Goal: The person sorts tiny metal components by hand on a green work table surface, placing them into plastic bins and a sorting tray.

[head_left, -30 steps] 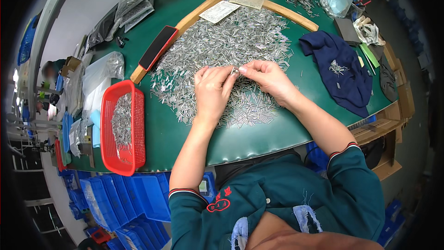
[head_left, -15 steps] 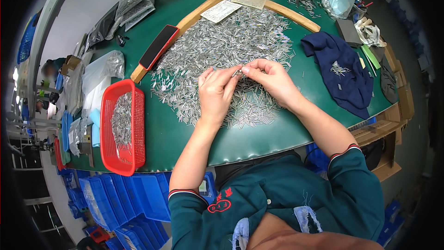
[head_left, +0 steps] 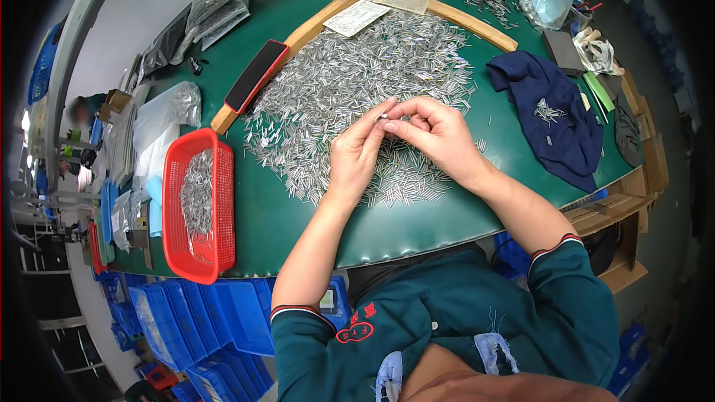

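Observation:
A wide heap of short silvery metal pins (head_left: 335,67) covers the middle of the green table. Above its near part my left hand (head_left: 355,160) and my right hand (head_left: 441,140) meet at the fingertips. A small metal pin (head_left: 383,116) shows between them, mostly hidden by the fingers. Thumb and forefinger of the left are pinched together on it; the right thumb and forefinger press in from the other side, with its remaining fingers curled.
On the left stands a red perforated basket (head_left: 173,216) partly filled with pins. Wooden bars (head_left: 473,24) border the heap, one bearing a red-edged black phone-like slab (head_left: 255,76). Paper slips (head_left: 356,18) lie at the far end, a navy cloth (head_left: 547,104) with several pins on the right.
My left hand has shifted slightly right and its fingers have straightened upward. The right fingers have curled in closer around the pin.

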`<state>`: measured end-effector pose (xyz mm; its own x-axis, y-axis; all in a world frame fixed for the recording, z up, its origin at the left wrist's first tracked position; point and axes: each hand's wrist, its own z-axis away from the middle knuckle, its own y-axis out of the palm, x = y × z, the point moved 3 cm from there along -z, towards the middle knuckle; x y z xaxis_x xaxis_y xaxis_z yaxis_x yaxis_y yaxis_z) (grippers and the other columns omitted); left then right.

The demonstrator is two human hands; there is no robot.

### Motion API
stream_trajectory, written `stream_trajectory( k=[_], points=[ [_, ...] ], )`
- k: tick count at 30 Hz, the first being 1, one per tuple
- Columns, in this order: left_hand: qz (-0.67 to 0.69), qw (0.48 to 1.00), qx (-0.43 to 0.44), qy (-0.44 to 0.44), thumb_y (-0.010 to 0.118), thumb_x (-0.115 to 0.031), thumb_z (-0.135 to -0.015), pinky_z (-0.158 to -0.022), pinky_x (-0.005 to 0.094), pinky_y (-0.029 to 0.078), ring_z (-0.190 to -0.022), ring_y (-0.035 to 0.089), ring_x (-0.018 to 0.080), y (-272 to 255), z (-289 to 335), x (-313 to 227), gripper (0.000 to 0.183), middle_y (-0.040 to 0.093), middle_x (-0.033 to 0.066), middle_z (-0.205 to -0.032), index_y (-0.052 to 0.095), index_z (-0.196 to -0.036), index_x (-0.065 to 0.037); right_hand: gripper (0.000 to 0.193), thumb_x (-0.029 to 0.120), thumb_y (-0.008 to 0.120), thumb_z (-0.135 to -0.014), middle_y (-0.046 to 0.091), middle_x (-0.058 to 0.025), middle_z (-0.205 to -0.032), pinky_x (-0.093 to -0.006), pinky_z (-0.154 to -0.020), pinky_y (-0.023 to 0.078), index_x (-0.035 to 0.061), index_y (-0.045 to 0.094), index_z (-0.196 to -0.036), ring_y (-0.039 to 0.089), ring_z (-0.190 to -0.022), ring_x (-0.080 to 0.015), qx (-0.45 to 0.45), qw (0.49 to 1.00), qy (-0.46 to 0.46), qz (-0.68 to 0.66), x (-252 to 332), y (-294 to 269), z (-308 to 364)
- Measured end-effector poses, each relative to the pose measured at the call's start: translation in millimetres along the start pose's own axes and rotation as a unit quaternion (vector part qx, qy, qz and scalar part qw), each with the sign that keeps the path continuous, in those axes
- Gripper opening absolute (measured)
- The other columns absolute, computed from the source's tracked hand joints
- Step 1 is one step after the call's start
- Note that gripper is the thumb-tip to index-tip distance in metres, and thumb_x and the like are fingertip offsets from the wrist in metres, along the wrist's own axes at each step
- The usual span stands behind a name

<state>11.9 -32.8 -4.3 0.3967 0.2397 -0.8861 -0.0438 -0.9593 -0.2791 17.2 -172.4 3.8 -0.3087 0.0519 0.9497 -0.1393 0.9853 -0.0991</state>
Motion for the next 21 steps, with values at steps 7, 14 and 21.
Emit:
stream_trajectory(
  k=[7,14,21],
  points=[
    [0.043,0.999,0.033,0.001,0.046,-0.010,-0.090,-0.084,0.0265,0.045,-0.101,0.056,0.0165,2.5,-0.2,-0.7,0.029,0.057,0.0108,-0.114,0.051,-0.118,-0.004,0.015,0.011,0.065,-0.078,0.041,0.0061,-0.059,-0.0179,-0.050,0.034,0.0009,0.061,-0.089,0.036,-0.055,-0.0006,0.022,0.998,0.046,-0.045,-3.2,-0.7,1.0],
    [0.040,0.999,0.035,0.010,0.046,-0.009,-0.090,-0.084,0.0268,0.045,-0.101,0.056,0.0167,1.5,-0.7,-1.3,0.029,0.057,0.0107,-0.113,0.051,-0.118,-0.004,0.016,0.008,0.062,-0.081,0.051,0.0038,-0.065,-0.0161,-0.055,0.039,-0.0018,0.059,-0.093,0.042,-0.058,0.0000,0.036,0.998,0.040,-0.028,-1.4,0.1,1.2],
    [-0.082,0.994,0.032,0.061,0.051,-0.007,-0.086,-0.072,0.0279,0.048,-0.082,0.061,0.0174,1.2,-1.4,-3.9,0.031,0.061,0.0104,-0.101,0.053,-0.118,-0.007,0.014,0.011,0.062,-0.082,0.053,0.0029,-0.066,-0.0163,-0.054,0.037,-0.0015,0.060,-0.088,0.041,-0.058,-0.0005,0.021,0.998,0.048,-0.032,1.8,-1.0,0.9]
  ],
)
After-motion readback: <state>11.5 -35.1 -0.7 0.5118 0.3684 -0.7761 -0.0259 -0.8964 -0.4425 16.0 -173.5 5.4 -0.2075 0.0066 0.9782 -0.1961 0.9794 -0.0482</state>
